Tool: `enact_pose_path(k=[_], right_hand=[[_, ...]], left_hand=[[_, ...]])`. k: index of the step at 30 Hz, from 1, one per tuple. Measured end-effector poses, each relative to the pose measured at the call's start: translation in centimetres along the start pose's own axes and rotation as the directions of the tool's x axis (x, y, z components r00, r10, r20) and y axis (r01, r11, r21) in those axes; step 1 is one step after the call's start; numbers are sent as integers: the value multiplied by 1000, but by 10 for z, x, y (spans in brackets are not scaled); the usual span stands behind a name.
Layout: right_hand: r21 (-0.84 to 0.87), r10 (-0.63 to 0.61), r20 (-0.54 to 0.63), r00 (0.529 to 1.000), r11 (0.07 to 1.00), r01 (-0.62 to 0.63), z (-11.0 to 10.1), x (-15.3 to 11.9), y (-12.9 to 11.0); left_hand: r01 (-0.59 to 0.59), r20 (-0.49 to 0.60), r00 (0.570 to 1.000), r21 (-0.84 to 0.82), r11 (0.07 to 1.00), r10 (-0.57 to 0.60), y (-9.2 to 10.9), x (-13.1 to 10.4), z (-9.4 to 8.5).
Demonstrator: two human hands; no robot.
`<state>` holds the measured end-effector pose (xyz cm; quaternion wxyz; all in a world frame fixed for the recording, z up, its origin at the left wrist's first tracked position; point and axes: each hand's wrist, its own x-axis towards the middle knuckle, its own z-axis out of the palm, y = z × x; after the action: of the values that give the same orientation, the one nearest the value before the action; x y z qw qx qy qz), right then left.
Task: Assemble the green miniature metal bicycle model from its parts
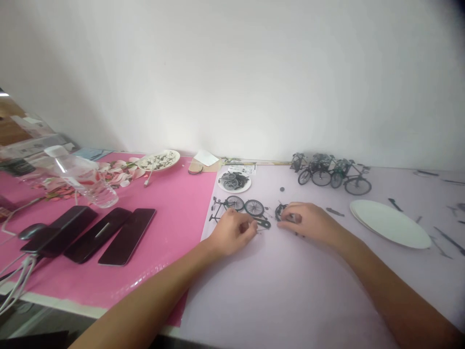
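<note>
My left hand [234, 230] is curled closed just above the pale table top. Right by its fingertips lies a dark flat piece with a rounded end [264, 223]; whether the fingers grip it I cannot tell. Beyond that hand lies a black model bicycle [218, 208], with a spoked wheel [254, 208] beside its other wheel. My right hand [308, 220] is closed with thumb and fingers together at a small black bicycle part [279, 212], mostly hidden by the fingers. Tiny loose bits lie between the two hands.
Several model bicycles [330, 172] stand by the wall. A small plate [221, 188] holds spoked wheels. White oval plates [390, 224] and scattered dark parts [395, 204] lie right. On the pink cover [174, 208] are phones [127, 237], a plastic bottle [85, 179] and petals [119, 173].
</note>
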<state>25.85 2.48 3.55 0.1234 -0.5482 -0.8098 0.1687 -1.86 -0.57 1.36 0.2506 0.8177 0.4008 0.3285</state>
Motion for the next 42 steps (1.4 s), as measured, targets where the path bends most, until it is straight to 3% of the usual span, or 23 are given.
enact_pose_path(k=[3,9,13,18,25,34,42], right_hand=[[-16,3,-35,999,1000,-4,-2,1,2],[-93,-36,-301,953,996,8,-6,-2,0],[98,-42,-387,921,991,87,6,-6,-20],[286,-65,-329,942,944,165,34,-9,-46],[377,-68,-261,963,911,167,48,-6,-44],[264,-134,-233,963,945,195,48,-5,-45],[165,-302,-146,942,932,324,53,-8,-41]], left_hand=[[1,19,1000,-10,1000,-1,0,-1,2],[44,61,997,-53,998,-40,-2,-1,5],[137,54,990,-103,985,-132,-3,-1,8],[98,27,995,-193,976,-95,-3,-1,8],[-41,-93,995,-174,984,25,-4,0,7],[67,-243,964,-172,983,-108,-7,2,5],[75,-242,964,-156,985,-111,-8,3,6]])
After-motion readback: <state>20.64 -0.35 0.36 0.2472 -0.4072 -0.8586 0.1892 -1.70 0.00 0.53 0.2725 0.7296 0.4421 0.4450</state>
